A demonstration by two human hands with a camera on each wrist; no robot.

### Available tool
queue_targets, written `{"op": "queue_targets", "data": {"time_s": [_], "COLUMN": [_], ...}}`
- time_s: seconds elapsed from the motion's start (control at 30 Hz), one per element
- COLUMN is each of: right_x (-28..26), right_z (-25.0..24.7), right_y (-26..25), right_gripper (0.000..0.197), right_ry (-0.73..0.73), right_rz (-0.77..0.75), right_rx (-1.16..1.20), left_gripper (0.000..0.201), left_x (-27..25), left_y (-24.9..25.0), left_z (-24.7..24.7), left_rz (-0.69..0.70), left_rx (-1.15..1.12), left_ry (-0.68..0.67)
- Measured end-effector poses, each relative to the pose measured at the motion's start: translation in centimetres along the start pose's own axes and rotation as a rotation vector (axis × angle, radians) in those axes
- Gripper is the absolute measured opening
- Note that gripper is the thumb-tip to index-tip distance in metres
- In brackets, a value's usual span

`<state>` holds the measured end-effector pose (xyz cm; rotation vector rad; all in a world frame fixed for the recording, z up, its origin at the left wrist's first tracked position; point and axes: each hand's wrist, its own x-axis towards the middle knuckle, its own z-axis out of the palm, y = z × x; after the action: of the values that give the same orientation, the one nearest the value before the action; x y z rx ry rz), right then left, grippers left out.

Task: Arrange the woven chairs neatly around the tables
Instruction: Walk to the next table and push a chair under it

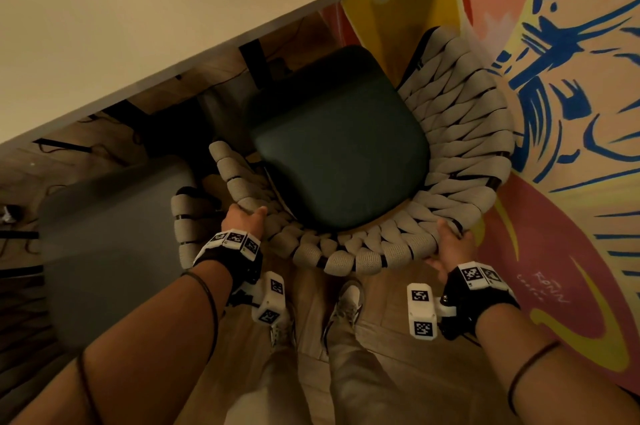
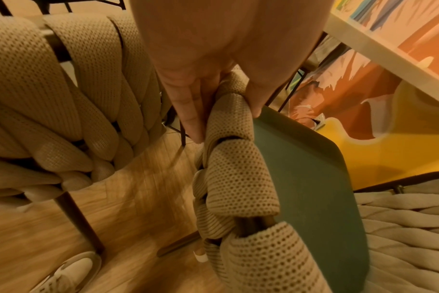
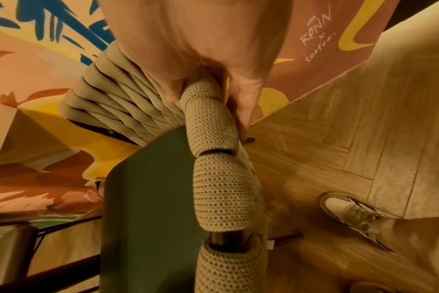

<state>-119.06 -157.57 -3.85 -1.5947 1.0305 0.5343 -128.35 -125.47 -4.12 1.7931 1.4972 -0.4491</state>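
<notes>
The woven chair occupies the centre of the head view, seen from above. Its dark green seat cushion faces up, and its front edge points toward the desk, whose pale top fills the upper left of the frame. The beige woven backrest rim curves along the lower edge of the chair, nearest the person.

The left hand grips the rim at the lower left of the chair; in the left wrist view its fingers run down the outer side of the woven band and the thumb lies on the cushion side. The right hand grips the rim at the lower right, with thumb and fingers closed round the band.

A second woven chair stands just beside the first, at centre left. A painted wall mural covers the right of the frame. The person's shoes rest on the wooden floor at lower centre.
</notes>
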Motion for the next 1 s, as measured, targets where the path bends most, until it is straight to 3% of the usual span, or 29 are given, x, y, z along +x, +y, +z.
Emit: {"op": "queue_targets", "data": {"time_s": [0.5,0.73,0.87,1.0], "right_x": [3.9,2.8,3.4,3.4], "right_z": [-0.4,-0.7,-1.0,-1.1], "right_y": [0.9,0.5,0.2,-0.5], "right_gripper": [0.054,0.041,0.057,0.057], "right_ry": [0.039,0.04,0.034,0.002], "right_rz": [-0.055,-0.076,-0.064,-0.053], "right_rx": [-0.114,-0.117,-0.132,-0.08], "left_gripper": [0.057,0.056,0.055,0.055], "left_x": [-1.1,-1.2,-1.1,-0.9], "left_y": [0.5,0.7,0.8,1.2], "left_z": [0.1,0.5,0.7,0.8], "left_rz": [-0.025,-0.004,-0.003,-0.003], "left_rx": [-0.039,-0.01,-0.012,-0.02], "left_ry": [0.004,0.012,-0.001,-0.011]}}
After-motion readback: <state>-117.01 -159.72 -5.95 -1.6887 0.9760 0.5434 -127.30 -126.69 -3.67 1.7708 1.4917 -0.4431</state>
